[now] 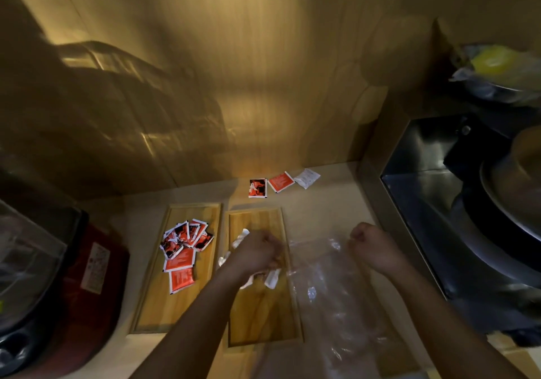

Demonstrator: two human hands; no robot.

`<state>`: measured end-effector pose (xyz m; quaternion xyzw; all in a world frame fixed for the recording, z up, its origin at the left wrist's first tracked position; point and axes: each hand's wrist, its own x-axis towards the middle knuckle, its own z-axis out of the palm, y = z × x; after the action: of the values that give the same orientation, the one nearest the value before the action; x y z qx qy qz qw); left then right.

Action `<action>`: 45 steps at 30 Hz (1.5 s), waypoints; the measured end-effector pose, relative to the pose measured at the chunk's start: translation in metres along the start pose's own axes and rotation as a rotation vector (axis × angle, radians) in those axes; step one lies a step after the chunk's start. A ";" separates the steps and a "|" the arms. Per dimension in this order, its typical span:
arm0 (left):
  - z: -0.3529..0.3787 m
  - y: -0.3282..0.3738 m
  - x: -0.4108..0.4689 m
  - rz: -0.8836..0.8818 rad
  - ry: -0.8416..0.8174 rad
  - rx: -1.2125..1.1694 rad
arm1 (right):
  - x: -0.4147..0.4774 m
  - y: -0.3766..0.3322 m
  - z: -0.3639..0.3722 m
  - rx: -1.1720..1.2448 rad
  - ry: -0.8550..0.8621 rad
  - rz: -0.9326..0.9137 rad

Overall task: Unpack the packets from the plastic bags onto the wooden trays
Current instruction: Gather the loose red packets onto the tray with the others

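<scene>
Here, seen from above, a counter (322, 203) carried two wooden trays side by side. Toward the far end of the left tray (152, 305) lay a fanned heap of red packets (184, 250), likely sorted there by colour. The right tray (263, 314) carried white packets (270, 279) near its middle, mostly hidden under the left hand (257, 253). That hand was curled into a loose fist over them; whether it gripped any packet, or pinched the bag's edge, could not be told. Just off the right tray's right edge, a clear bag (330, 291) lay crumpled on the counter, looking nearly empty, though the glare made that uncertain. The right hand (370, 245) was closed tight at the bag's far right corner, apparently pinching the plastic to hold it taut or shake it out. At the counter's back edge, beyond the trays, two red packets and one white one, the strays (282, 184), lay loose in a row, probably waiting to be sorted.
</scene>
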<state>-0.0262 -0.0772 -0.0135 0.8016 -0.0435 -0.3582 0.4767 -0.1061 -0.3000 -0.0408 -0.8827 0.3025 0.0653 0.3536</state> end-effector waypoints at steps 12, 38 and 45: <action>-0.073 0.058 0.060 0.172 0.406 0.063 | 0.072 -0.098 -0.008 0.062 0.046 -0.171; -0.057 0.010 0.198 -0.236 0.453 0.331 | 0.190 -0.121 0.094 -0.238 0.008 -0.078; -0.044 -0.002 0.204 -0.310 0.475 0.435 | 0.191 -0.122 0.098 -0.127 -0.128 -0.039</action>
<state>0.1510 -0.1272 -0.1112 0.9423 0.1151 -0.2123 0.2316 0.1288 -0.2594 -0.1049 -0.9032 0.2573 0.1336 0.3166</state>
